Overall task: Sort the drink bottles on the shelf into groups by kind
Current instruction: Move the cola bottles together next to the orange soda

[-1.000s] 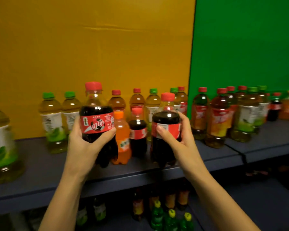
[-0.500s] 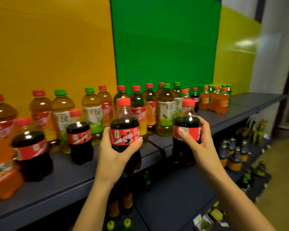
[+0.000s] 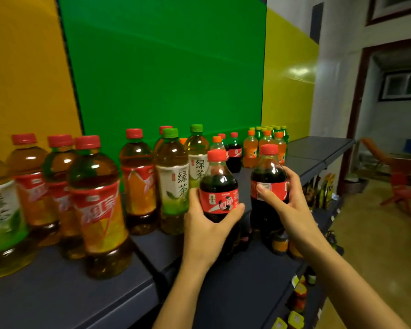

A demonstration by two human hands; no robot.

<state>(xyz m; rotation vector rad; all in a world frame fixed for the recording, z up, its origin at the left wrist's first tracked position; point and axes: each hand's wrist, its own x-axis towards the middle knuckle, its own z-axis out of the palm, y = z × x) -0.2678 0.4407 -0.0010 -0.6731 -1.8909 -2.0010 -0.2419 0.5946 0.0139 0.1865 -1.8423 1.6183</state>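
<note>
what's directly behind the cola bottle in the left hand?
Behind the left-hand cola bottle, held by the left hand, stand two green tea bottles and a small cola further back. Its body hides the nearer tea's lower right and the shelf behind.

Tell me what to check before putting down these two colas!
1. Left hand holds its cola bottle firmly: ok.
2. Right hand holds the other cola bottle firmly: ok.
3. Both red caps on: ok.
4. Another cola already stands further along the shelf, a spot to join: ok.
5. Free space beside it: cannot tell, orange sodas crowd there.
</note>
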